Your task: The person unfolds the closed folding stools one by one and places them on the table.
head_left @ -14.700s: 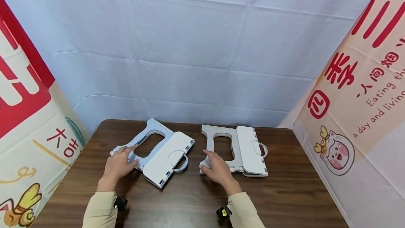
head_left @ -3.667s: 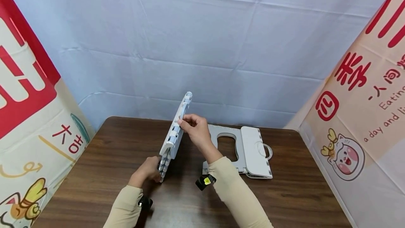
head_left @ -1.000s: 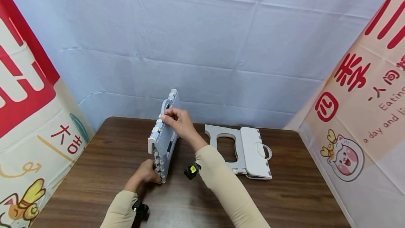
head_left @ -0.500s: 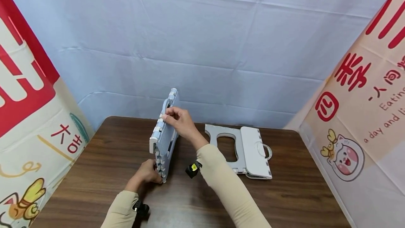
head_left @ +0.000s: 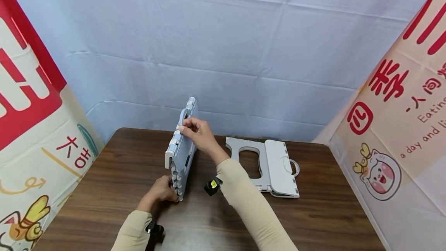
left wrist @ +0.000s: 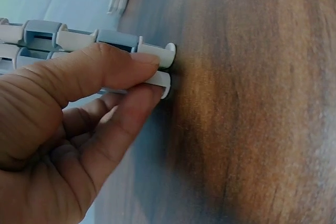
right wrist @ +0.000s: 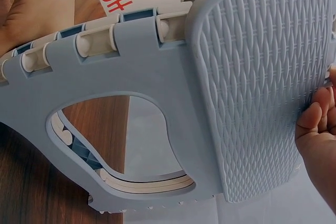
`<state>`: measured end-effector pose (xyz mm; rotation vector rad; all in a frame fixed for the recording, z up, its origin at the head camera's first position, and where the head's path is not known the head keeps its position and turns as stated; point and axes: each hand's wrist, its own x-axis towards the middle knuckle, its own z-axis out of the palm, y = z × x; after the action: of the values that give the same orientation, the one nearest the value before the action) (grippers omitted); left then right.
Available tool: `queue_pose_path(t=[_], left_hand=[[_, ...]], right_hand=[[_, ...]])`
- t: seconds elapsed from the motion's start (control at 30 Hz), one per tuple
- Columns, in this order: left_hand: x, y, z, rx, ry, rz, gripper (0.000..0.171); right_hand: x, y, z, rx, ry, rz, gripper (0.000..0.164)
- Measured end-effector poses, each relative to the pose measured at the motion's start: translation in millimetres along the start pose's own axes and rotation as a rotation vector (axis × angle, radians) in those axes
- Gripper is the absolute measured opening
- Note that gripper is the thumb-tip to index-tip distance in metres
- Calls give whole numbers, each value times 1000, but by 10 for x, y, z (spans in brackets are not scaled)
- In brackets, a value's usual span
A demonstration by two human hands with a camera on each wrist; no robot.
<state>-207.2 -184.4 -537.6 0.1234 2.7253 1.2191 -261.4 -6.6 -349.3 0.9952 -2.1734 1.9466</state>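
Note:
A folded plastic step stool, pale blue with white parts, stands on edge at the left of the table in the head view. My left hand pinches its low near corner; in the left wrist view, thumb and fingertips close on a white leg end right by the tabletop. Higher up, my right hand pinches the top edge beside the blue loop handle. The right wrist view shows the woven-pattern blue seat half and the leg frame with its oval opening. The right fingertips are partly hidden behind the seat's edge.
A second folded stool, grey and white with a loop handle, lies flat to the right on the brown wooden table. A pale cloth hangs behind the table, and printed banners flank it.
Earlier the blue stool lay flat, both hands above the stools. It was then lifted on edge and turned, its patterned side now facing right. Over the last second it barely moves.

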Motion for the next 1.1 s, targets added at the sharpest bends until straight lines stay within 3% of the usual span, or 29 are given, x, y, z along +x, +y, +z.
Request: queue_pose_path(t=[0.2, 0.37, 0.63, 0.93, 1.1], left_hand=[[-26, -62, -45, -132, -61, 85, 44], [-50, -79, -103, -247, -101, 119, 53], [-79, -25, -198, -184, -60, 163, 61], [-95, 36, -294, -242, -59, 152, 63], [-105, 112, -331, -230, -39, 143, 60]], right_hand=[[-11, -3, 8, -3, 13, 3, 10], [-11, 6, 13, 5, 20, 15, 10], [-23, 3, 10, 4, 25, 28, 10], [-33, 4, 9, 6, 21, 28, 11], [-39, 6, 5, 4, 20, 28, 11]])
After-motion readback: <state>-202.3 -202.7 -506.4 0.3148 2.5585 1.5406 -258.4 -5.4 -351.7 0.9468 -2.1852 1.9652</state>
